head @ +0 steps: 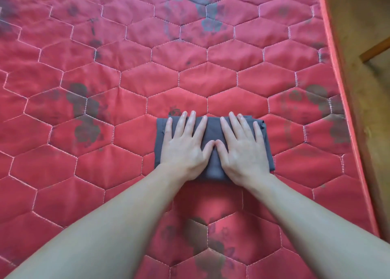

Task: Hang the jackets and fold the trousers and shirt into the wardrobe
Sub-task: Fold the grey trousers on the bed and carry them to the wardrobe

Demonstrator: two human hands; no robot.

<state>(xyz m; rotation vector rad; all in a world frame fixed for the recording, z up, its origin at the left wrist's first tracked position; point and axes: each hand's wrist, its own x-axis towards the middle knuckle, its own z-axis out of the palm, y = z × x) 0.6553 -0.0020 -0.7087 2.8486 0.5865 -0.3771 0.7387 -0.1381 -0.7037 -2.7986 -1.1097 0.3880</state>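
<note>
Grip: none closed. We press our left hand [185, 146] and right hand [240, 147] flat, palms down and fingers spread, on a folded dark grey garment [212, 135]; the thumbs touch at its middle. We cannot tell whether it is the shirt or the trousers. It lies as a compact rectangle on the red quilted mattress [190, 76], right of centre. Brown floor [363, 46] shows past the mattress's right edge.
</note>
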